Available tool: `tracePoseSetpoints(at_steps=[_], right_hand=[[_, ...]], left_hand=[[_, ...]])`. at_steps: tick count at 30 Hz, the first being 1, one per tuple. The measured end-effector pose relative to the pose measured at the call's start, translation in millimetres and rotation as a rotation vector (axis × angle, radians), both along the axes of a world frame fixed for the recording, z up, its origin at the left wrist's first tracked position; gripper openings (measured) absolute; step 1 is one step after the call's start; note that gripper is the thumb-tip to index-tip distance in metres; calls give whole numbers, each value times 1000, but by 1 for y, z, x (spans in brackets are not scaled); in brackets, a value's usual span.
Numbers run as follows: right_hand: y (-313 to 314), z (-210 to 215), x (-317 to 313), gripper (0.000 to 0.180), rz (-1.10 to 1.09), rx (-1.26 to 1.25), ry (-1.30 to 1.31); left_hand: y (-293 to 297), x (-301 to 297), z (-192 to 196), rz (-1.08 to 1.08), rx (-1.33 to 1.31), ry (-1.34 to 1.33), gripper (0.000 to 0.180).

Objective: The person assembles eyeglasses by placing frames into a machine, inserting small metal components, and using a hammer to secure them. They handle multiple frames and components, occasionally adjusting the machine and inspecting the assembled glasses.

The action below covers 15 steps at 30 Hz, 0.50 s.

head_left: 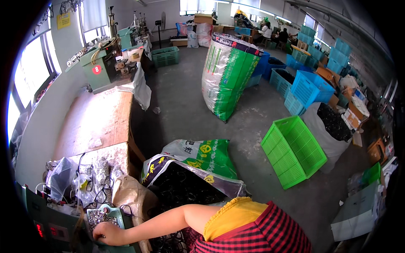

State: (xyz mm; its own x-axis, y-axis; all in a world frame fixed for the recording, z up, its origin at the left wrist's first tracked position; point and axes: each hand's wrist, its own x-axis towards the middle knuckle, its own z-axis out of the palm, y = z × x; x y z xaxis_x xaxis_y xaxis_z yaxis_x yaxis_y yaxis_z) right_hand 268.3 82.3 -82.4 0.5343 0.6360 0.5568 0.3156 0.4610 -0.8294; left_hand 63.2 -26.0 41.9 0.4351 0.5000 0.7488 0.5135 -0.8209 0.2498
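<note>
My right hand (109, 234) reaches far to the lower left, over a pale teal tray (120, 211) heaped with small shiny metal pieces (101, 217). Its fingers are curled down at the near edge of the heap; whatever they pinch is hidden. My left hand is out of view. Close by the tray lie glasses frames (101, 195) and clear plastic bags (63, 177). Below my forearm, a wide-mouthed woven sack (211, 158) lies tipped over, full of dark, thin-framed pieces (177, 185).
A machine with red digits (52, 231) stands at the lower left, beside a wooden workbench (101, 114). A tall woven sack (230, 76) stands on the floor. To the right are a green crate (291, 149), blue crates (312, 90) and a grey sack of black pieces (333, 122).
</note>
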Motion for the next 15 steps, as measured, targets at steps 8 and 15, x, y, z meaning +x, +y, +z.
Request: tracePoseSetpoints(at_steps=[8, 15], right_hand=[[-9, -10, 15, 5, -104, -5, -183], [-27, 16, -5, 13, 134, 28, -146]], left_hand=[[13, -1, -13, 71, -34, -77, 16], [68, -68, -48, 336, -133, -251, 18]])
